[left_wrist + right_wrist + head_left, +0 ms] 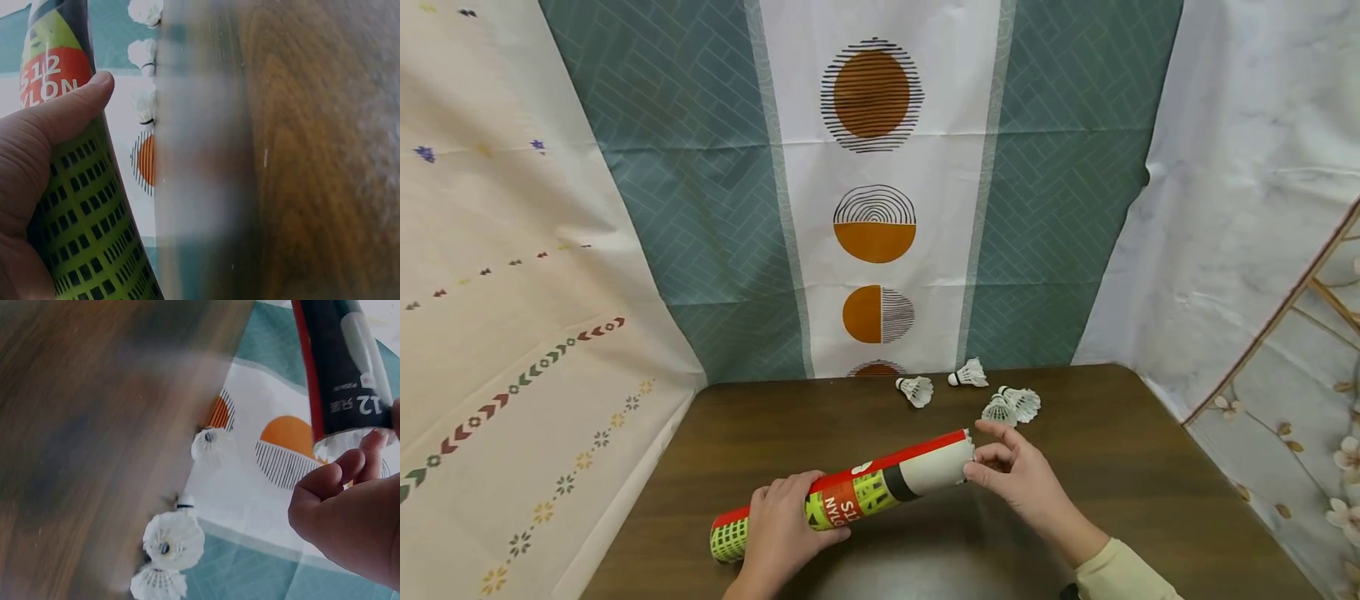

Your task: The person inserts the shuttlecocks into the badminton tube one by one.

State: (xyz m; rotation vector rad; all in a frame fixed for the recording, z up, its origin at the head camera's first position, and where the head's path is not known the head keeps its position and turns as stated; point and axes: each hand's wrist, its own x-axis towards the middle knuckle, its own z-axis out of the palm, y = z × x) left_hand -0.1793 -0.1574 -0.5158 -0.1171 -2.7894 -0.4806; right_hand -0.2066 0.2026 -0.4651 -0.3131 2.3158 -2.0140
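My left hand [786, 525] grips a shuttlecock tube [842, 496] around its lower half. Its thumb lies across the yellow-green printed side in the left wrist view. The tube is held at a slant above the table, its white end raised to the right. At that end is my right hand [1018, 475], its fingertips at the mouth and some fingers bent. White feather tips [340, 447] show at the rim in the right wrist view. Whether the fingers pinch them is unclear. Beyond the tube lie loose white shuttlecocks, one [916, 391] nearest the middle.
The dark wooden table [760, 425] ends at a hanging cloth [880, 167] with orange circles. Near that back edge lie another shuttlecock [970, 373] and a touching pair, one of them a shuttlecock [1024, 403] farther right. Pale patterned cloths [520, 333] hang at both sides.
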